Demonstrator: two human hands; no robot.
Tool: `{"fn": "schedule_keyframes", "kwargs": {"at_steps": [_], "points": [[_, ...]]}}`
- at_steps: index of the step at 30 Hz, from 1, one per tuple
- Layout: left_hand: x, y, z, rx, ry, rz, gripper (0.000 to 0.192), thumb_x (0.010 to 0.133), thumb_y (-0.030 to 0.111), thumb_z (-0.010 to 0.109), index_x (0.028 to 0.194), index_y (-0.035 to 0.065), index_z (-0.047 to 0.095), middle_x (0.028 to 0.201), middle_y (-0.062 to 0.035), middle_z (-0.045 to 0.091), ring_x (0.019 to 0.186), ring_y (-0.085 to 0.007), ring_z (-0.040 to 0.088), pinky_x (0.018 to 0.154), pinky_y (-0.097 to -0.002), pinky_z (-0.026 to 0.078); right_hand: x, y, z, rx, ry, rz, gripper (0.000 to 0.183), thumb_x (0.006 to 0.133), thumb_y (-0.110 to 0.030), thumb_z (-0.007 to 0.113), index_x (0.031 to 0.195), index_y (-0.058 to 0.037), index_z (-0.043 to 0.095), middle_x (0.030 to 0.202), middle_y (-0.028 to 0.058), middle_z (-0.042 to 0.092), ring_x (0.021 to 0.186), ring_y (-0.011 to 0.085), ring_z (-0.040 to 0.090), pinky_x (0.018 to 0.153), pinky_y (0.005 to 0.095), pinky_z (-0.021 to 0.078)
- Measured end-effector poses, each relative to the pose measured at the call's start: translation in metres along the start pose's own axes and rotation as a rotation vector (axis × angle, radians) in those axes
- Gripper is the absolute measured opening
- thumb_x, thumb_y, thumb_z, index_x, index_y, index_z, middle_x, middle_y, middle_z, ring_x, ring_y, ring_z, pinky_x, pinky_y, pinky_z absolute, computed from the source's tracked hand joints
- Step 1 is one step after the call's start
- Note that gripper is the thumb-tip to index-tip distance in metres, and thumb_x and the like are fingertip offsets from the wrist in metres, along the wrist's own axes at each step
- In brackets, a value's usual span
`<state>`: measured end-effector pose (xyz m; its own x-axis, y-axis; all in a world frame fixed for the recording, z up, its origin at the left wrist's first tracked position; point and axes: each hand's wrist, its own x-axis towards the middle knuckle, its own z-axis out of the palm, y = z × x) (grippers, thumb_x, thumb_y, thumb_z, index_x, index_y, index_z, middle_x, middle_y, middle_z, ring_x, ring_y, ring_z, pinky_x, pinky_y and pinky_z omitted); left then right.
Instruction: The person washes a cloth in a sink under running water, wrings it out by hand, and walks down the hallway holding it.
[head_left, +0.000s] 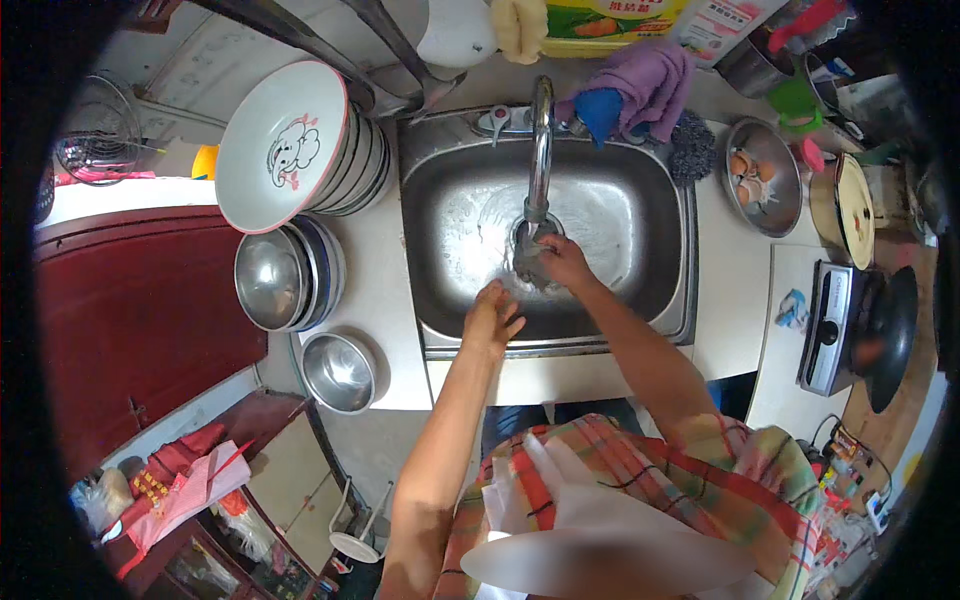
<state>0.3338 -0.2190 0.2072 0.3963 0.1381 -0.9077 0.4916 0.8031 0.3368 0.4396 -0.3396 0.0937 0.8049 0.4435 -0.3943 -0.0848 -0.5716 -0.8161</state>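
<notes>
My right hand (564, 261) is under the faucet (540, 150), its fingers gripping a small grey wet object (531, 264), too blurred to name more closely. Water runs from the spout onto it, over the drain area of the stainless steel sink (457, 195). Lower left in the basin, my left hand (491, 319) hangs near the front rim with fingers apart and nothing in them. Part of the drain is hidden by the grey object and my right hand.
Left of the sink stand stacked bowls (247, 180), metal basins (274, 277) and a single steel bowl (339, 373). A purple towel (652, 82) and a steel-wool scrubber (691, 146) lie behind. Rightward are a bowl with eggshells (763, 206), a lidded pot (851, 210) and a stove (829, 326).
</notes>
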Motion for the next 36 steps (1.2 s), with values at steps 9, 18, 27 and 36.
{"fn": "schedule_keyframes", "kwargs": {"at_steps": [9,18,27,36], "points": [[0.059,0.036,0.048,-0.34,-0.219,-0.034,0.059,0.075,0.053,0.04,0.103,0.0008,0.042,0.093,-0.0167,0.05,0.078,-0.029,0.051,0.066,-0.0397,0.045,-0.057,-0.118,-0.017,0.339,-0.128,-0.322,0.017,0.071,-0.015,0.049,0.079,0.0002,0.051,0.076,0.0167,0.053,0.072,0.0264,0.053,0.066,0.0329,0.0416],[0.094,-0.005,0.056,0.058,-0.15,-0.053,0.024,0.082,0.031,0.041,0.093,0.0109,0.049,0.078,-0.0036,0.053,0.065,-0.0137,0.053,0.05,-0.0228,0.045,0.029,-0.053,0.0,0.017,0.509,-0.057,0.02,0.067,-0.025,0.055,0.071,-0.0046,0.055,0.066,0.0143,0.055,0.061,0.0302,0.053,0.055,0.0372,0.041],[0.09,-0.013,0.026,-0.349,-0.445,0.253,0.023,0.08,0.028,0.044,0.094,0.0095,0.049,0.079,-0.0045,0.054,0.062,-0.0147,0.054,0.046,-0.0266,0.045,-0.024,-0.099,0.02,0.038,0.233,0.026,0.03,0.076,-0.031,0.042,0.074,-0.0048,0.056,0.073,0.0161,0.056,0.066,0.0335,0.054,0.058,0.0432,0.0424],[0.054,0.039,0.044,-0.21,-0.186,0.153,0.028,0.08,0.034,0.042,0.091,0.0096,0.05,0.093,-0.0063,0.052,0.081,-0.0165,0.051,0.067,-0.0268,0.043,0.033,-0.013,-0.016,-0.082,0.385,0.363,0.029,0.073,-0.026,0.047,0.077,0.0005,0.057,0.078,0.0223,0.055,0.074,0.037,0.053,0.068,0.0424,0.0423]]}}
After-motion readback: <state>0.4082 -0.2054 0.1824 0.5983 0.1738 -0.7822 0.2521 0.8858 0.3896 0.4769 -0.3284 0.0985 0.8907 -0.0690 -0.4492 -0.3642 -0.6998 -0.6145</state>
